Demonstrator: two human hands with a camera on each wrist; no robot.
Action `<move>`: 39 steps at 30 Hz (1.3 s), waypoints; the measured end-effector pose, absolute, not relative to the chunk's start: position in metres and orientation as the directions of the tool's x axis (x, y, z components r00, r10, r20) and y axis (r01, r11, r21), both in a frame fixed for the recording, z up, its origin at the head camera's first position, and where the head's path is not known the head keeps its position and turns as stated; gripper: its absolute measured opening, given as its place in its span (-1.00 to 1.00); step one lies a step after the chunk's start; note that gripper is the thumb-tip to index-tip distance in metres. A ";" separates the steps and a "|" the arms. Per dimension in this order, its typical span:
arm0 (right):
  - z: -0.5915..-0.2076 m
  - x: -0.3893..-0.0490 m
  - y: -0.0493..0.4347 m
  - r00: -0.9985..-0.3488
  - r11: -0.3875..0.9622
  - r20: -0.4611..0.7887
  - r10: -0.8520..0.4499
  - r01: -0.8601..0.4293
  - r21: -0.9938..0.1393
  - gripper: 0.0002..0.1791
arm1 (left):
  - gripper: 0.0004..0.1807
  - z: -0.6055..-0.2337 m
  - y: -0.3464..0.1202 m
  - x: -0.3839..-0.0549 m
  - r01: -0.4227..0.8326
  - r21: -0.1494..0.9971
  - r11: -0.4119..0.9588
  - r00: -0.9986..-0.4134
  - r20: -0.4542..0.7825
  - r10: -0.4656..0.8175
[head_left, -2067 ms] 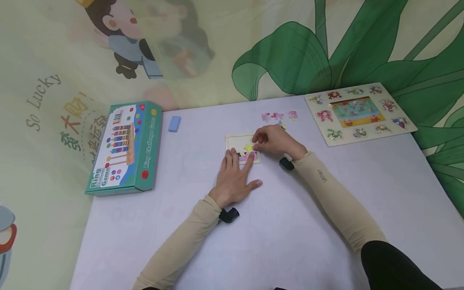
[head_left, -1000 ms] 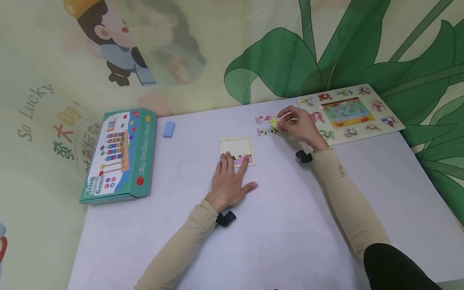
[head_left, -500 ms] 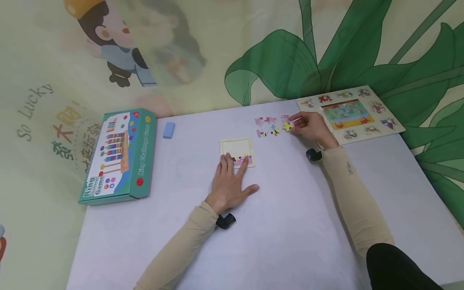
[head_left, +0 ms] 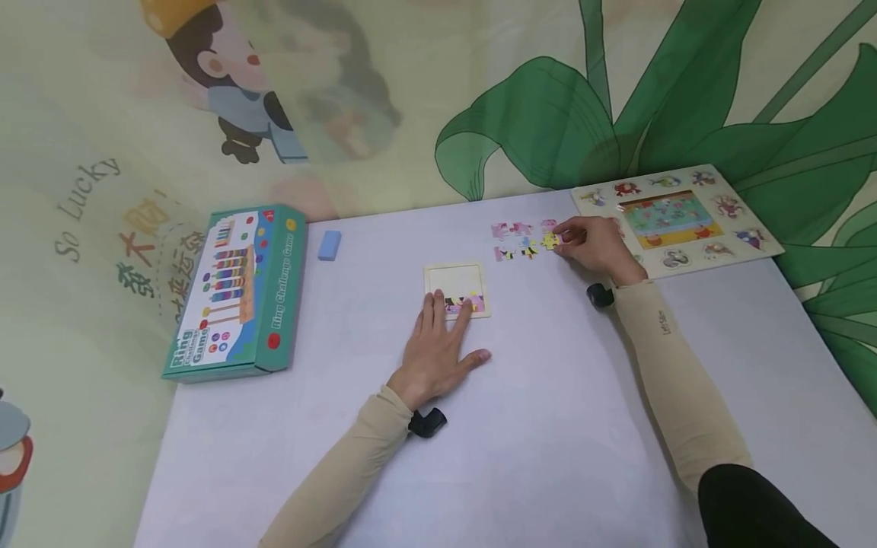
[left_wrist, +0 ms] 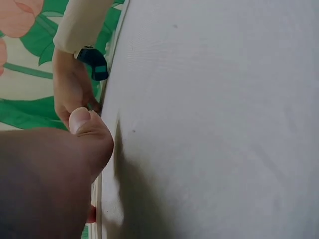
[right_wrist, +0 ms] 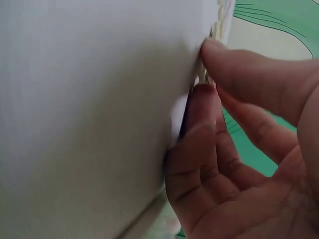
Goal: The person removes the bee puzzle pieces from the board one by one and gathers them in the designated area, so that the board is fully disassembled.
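My left hand (head_left: 433, 356) lies with straight fingers over the lower edge of a small square puzzle tray (head_left: 454, 275). Pink and dark puzzle pieces (head_left: 474, 304) fill the tray's bottom row, partly covered by those fingers. To the upper right, my right hand (head_left: 594, 245) pinches the edge of a yellow puzzle piece (head_left: 550, 241) at the table surface. Several pink and yellow loose pieces (head_left: 521, 229) lie in two rows just left of it. In the right wrist view the thumb and fingers (right_wrist: 202, 107) meet close over the table, mostly hiding the piece.
A green game box (head_left: 277, 293) stands at the left, with a blue block (head_left: 329, 246) beside it. At the back right a large board with sea animal pictures (head_left: 658, 262) lies close to my right hand. A printed cloth wall (head_left: 411, 175) borders the table's far edge.
My right hand has moved from the tray to the loose pieces, carrying the yellow puzzle piece, and set it at the right end of the rows. My left hand stays on the tray.
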State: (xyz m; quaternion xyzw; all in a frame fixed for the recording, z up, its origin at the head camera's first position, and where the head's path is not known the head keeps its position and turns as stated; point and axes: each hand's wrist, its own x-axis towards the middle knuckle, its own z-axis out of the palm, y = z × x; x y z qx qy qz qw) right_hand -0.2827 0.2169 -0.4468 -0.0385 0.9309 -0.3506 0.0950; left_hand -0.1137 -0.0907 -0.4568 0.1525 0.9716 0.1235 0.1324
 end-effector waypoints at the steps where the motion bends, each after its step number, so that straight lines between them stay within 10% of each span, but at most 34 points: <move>1: -0.446 -0.283 0.217 -0.977 0.758 -0.154 -0.147 -0.011 -0.652 -0.59 | -0.03 -0.457 -0.091 -0.114 0.264 0.278 0.924 -0.921 -0.212 0.327; 20: -0.418 -0.268 0.173 -0.929 0.698 0.036 -0.368 -0.301 -0.649 -0.70 | 0.00 -0.460 -0.077 -0.100 0.302 0.173 0.937 -0.946 -0.063 0.317; 39: -0.433 -0.262 0.069 -0.776 0.605 -0.116 -0.619 -0.378 -0.701 -0.76 | 0.00 -0.460 -0.076 -0.095 0.289 0.185 0.939 -0.947 -0.091 0.309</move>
